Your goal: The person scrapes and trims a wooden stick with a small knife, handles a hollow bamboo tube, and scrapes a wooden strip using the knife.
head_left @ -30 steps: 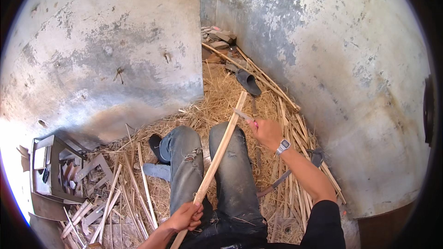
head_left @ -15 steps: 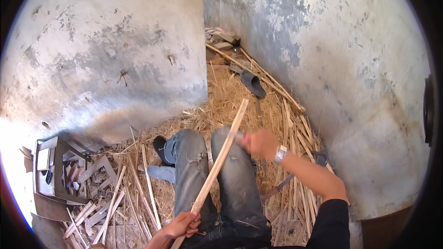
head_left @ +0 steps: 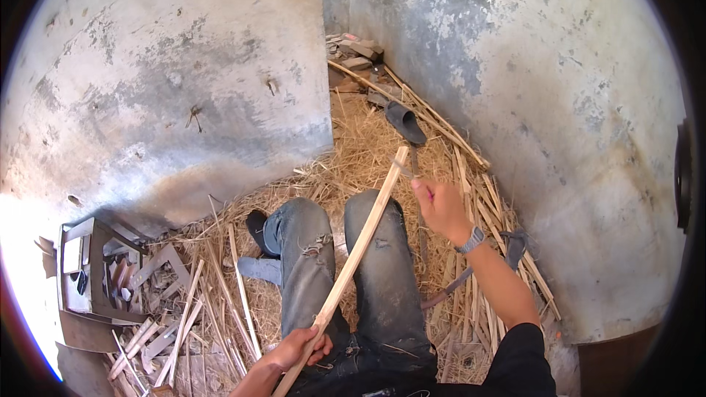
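Observation:
A long pale wooden strip slants from my lap up between and past my knees. My left hand is closed round its near part, low over my lap. In my right hand, fingers wrapped tight, is a knife; its handle is mostly hidden by the fist. The short grey blade lies across the strip close to its far end. Below the strip are my legs in worn jeans, with shavings on them.
Straw-like shavings cover the floor. Long thin strips lie along the right wall, near a dark slipper. A curved strap-like piece lies right of my legs. To the left are a wooden frame and scrap wood.
My right hand and the knife have moved forward along the strip, from above my knee to near its far end. The left hand keeps its grip; the strip's far end has shifted slightly right.

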A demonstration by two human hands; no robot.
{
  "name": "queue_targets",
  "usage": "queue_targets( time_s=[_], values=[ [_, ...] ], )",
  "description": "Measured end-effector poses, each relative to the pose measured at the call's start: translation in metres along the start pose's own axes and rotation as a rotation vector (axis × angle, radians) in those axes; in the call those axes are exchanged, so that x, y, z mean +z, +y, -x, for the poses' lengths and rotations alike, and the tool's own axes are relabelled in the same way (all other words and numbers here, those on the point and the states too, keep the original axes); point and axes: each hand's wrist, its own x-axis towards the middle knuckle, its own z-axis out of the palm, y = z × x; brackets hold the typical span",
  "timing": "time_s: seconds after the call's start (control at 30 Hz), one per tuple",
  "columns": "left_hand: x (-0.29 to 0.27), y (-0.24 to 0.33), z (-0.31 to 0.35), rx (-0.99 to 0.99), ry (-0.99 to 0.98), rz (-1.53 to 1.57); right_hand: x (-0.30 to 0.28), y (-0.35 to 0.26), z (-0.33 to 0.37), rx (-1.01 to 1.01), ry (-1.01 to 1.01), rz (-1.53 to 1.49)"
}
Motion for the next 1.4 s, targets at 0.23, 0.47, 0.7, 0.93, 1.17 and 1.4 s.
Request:
queue_targets(
  time_s=[0.23, 0.47, 0.7, 0.93, 1.17, 1.4],
  values=[
    [0.04, 0.046, -0.046, 0.013, -0.088, -0.044, 0.01, -0.021, 0.043, -0.084, -0.23, 0.332],
    [0.055, 0.045, -0.063, 0.075, -0.095, -0.011, 0.024, -0.028, 0.065, -0.173, -0.328, 0.261],
    [0.05, 0.048, -0.058, 0.007, -0.111, 0.104, 0.029, -0.039, 0.072, -0.238, -0.407, 0.322],
    [0.045, 0.048, -0.059, -0.006, -0.106, 0.212, 0.043, -0.045, 0.088, -0.322, -0.334, 0.235],
    [0.048, 0.048, -0.063, 0.032, -0.096, 0.171, 0.047, -0.054, 0.095, -0.423, -0.297, 0.2],
    [0.052, 0.054, -0.068, -0.009, -0.089, 0.181, 0.038, -0.055, 0.081, -0.361, -0.29, 0.257]
  ],
)
